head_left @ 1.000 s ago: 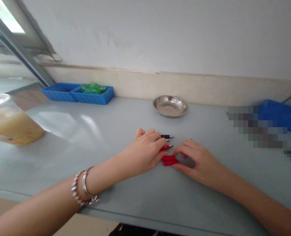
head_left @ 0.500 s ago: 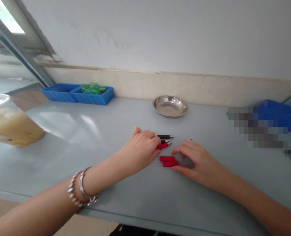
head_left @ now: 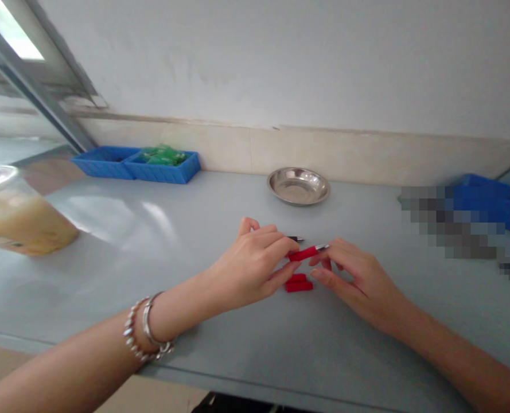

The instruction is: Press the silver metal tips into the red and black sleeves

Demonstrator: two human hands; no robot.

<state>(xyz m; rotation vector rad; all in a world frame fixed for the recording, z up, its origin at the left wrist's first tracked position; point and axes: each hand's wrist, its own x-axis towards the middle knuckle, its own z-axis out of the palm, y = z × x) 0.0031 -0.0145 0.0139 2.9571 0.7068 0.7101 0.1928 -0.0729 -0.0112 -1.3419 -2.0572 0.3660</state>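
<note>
My left hand [head_left: 255,265] pinches a red pen [head_left: 306,252] by its barrel and holds it a little above the grey table [head_left: 160,241], silver tip pointing right. My right hand [head_left: 353,272] is at the pen's tip end, fingers curled and touching the tip. Two red caps [head_left: 298,283] lie side by side on the table just below the pen, between both hands. A black pen [head_left: 295,238] lies behind my left fingers, mostly hidden.
A steel dish [head_left: 298,186] stands behind the hands near the wall. Two blue trays [head_left: 136,162], one with green pieces, sit at the back left. A clear jar [head_left: 16,209] is at the far left. A blue bin [head_left: 491,203] is at the right.
My left hand has lifted the red pen off the table and turned it to the right. My right hand has come up from beside the caps to meet the pen's tip.
</note>
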